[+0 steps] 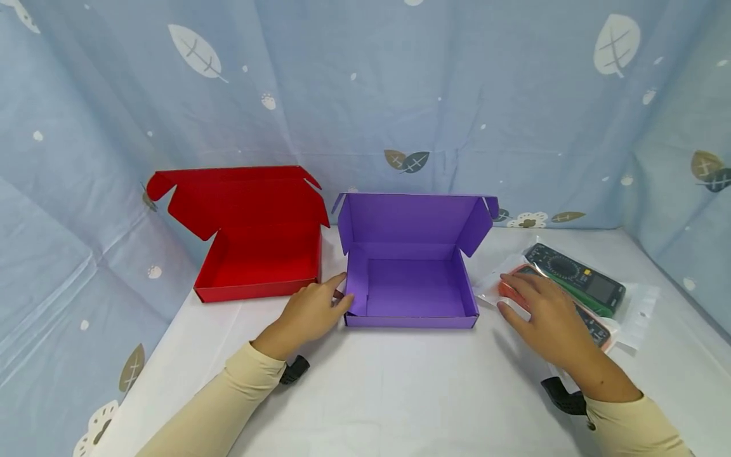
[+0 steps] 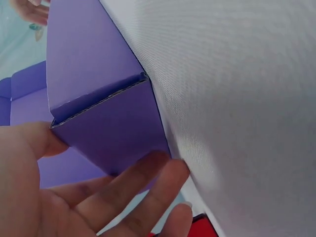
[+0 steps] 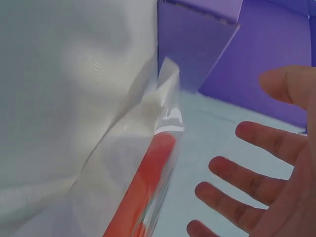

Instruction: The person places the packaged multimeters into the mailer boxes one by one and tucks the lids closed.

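The purple box [image 1: 411, 322] is placed between the two hands, its lid raised on the side away from them; its floor is exposed, and a purple panel is seen along the inner side nearest the left hand [image 1: 311, 314]. Beyond the left hand, on its outer side, the red box [image 1: 257, 291] is likewise stood open, its red floor exposed. By the right hand [image 1: 545, 317], the orange-edged meter [image 3: 143, 190] is enclosed in a clear bag [image 3: 143, 118]; just past it, a dark meter [image 1: 577, 276] with a green edge is laid alongside, clear wrapping visible around it.

The purple box's side wall is pinched by the left hand, the thumb set at the top edge and the fingers laid against the outer face. The right hand is held with fingers spread and slightly bent over the orange-edged meter; nothing is gripped, and a gap is seen between fingertips and bag in the right wrist view.
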`<move>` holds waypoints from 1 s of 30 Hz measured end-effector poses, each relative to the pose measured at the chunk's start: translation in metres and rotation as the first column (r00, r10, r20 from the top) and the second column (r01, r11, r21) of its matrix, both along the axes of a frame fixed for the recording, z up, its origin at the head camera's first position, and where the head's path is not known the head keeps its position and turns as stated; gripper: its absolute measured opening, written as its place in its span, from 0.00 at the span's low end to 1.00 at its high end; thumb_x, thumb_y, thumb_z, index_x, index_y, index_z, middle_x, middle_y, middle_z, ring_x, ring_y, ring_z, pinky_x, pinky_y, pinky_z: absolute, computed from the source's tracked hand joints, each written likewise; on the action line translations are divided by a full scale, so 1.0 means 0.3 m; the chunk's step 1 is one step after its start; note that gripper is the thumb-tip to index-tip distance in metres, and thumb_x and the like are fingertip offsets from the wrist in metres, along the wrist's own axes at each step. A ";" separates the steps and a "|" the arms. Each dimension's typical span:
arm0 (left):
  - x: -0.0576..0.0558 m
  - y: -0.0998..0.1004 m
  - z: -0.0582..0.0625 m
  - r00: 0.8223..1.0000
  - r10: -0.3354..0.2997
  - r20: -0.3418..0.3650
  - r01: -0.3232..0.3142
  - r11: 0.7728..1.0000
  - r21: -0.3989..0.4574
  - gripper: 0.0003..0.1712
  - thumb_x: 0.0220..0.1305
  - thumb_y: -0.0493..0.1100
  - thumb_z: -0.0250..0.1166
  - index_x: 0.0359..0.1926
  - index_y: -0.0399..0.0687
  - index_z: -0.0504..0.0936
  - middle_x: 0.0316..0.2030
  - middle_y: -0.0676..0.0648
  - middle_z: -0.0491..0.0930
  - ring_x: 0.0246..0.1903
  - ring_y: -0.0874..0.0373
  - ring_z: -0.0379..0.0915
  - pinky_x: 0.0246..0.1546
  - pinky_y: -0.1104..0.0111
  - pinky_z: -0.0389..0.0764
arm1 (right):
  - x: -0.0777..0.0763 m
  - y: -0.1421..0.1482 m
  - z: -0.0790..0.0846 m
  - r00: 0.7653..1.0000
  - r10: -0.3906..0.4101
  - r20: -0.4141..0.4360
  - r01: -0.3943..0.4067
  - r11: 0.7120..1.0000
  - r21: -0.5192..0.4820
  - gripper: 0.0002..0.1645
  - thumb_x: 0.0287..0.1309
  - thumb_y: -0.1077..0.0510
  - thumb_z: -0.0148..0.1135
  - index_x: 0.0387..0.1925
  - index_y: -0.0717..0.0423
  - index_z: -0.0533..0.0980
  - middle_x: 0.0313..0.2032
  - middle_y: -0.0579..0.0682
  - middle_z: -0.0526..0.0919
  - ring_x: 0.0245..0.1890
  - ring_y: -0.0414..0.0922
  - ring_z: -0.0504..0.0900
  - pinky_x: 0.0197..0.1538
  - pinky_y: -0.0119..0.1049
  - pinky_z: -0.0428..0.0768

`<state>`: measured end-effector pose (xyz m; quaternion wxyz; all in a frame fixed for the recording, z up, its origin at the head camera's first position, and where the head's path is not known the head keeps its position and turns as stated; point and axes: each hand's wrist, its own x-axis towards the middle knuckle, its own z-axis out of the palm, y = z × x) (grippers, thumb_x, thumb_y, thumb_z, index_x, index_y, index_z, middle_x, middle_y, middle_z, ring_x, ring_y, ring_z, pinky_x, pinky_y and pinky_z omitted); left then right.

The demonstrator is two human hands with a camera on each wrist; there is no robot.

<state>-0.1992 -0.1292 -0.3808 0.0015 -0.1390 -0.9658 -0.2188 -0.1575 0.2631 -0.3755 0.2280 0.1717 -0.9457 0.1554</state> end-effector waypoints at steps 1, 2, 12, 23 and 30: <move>0.000 -0.002 -0.002 1.000 -0.007 0.001 0.007 1.000 -0.001 0.32 0.70 0.54 0.58 0.71 0.49 0.71 0.44 0.51 0.89 0.20 0.57 0.76 0.22 0.67 0.70 | -0.002 0.008 0.001 1.000 -0.005 0.006 0.005 1.000 0.000 0.31 0.52 0.56 0.72 0.58 0.60 0.77 0.52 0.65 0.80 0.54 0.66 0.76 0.55 0.68 0.70; -0.001 -0.004 -0.004 1.000 -0.013 0.000 0.013 1.000 -0.004 0.32 0.70 0.54 0.58 0.71 0.48 0.70 0.43 0.51 0.89 0.22 0.56 0.79 0.24 0.67 0.71 | -0.004 0.015 0.001 1.000 -0.013 0.012 0.013 1.000 0.004 0.31 0.52 0.56 0.72 0.58 0.61 0.77 0.53 0.67 0.80 0.55 0.67 0.76 0.54 0.69 0.70; 0.001 -0.005 -0.007 0.999 -0.031 -0.008 0.031 0.999 -0.019 0.32 0.71 0.54 0.56 0.72 0.48 0.69 0.41 0.49 0.89 0.35 0.50 0.86 0.30 0.62 0.77 | -0.019 0.076 -0.006 0.976 -0.144 0.160 0.133 0.988 0.079 0.37 0.56 0.51 0.71 0.64 0.62 0.71 0.61 0.74 0.70 0.58 0.76 0.69 0.52 0.78 0.66; 0.001 -0.009 -0.006 0.999 -0.035 0.007 0.035 0.999 -0.023 0.33 0.72 0.55 0.55 0.73 0.49 0.68 0.42 0.50 0.89 0.40 0.50 0.86 0.36 0.59 0.80 | -0.036 0.127 -0.026 0.929 -0.212 0.302 0.186 0.976 0.114 0.44 0.59 0.45 0.68 0.69 0.62 0.64 0.63 0.78 0.62 0.58 0.80 0.64 0.52 0.80 0.63; 0.000 -0.009 -0.007 0.999 -0.042 0.005 0.043 0.999 -0.020 0.32 0.72 0.55 0.56 0.72 0.48 0.68 0.41 0.50 0.89 0.38 0.52 0.86 0.34 0.60 0.80 | -0.042 0.150 -0.037 0.896 -0.240 0.374 0.202 0.970 0.139 0.48 0.56 0.45 0.70 0.72 0.60 0.60 0.64 0.80 0.59 0.58 0.83 0.61 0.54 0.81 0.59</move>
